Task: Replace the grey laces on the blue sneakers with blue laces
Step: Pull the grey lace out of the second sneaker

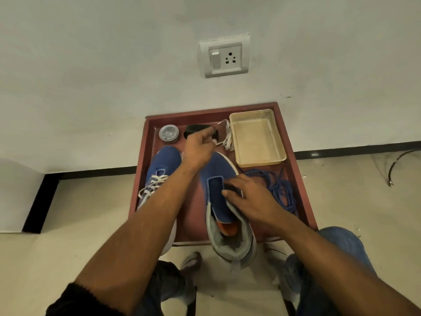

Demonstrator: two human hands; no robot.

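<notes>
Head view, all places taken from the red tray (303,192), which sits low against the wall.

Left side of tray: laced sneaker (159,172), blue, toe toward the wall, grey laces (152,184) crossed through its eyelets. Untouched; judged the second shoe to be done.

Far left corner of tray: round tin (169,133), flat, lid on. Label present on the lid, too small to read. Beside it a dark object (196,130), partly behind the hand; possibly a brush, cannot tell.

Left hand (198,151) reaches across toward the tray's far edge, fingers curled and pinching the end of a pulled grey lace (227,139). That lace lies bunched between the dark object and the beige tray. Judged: discarded lace being set out of the way.

Centre of tray: unlaced sneaker (216,179), eyelets bare, tongue exposed, heel overhanging the near rim. Right hand (252,197) rests on the shoe's right flank, fingers spread flat across the eyelet edge, holding nothing; judged to steady the shoe.

Right side of tray: blue laces (280,190) in a loose tangle, just beside the right hand, ready for threading. Beyond them the beige tray (237,124), nothing in it.

No brand visible on either shoe.
</notes>
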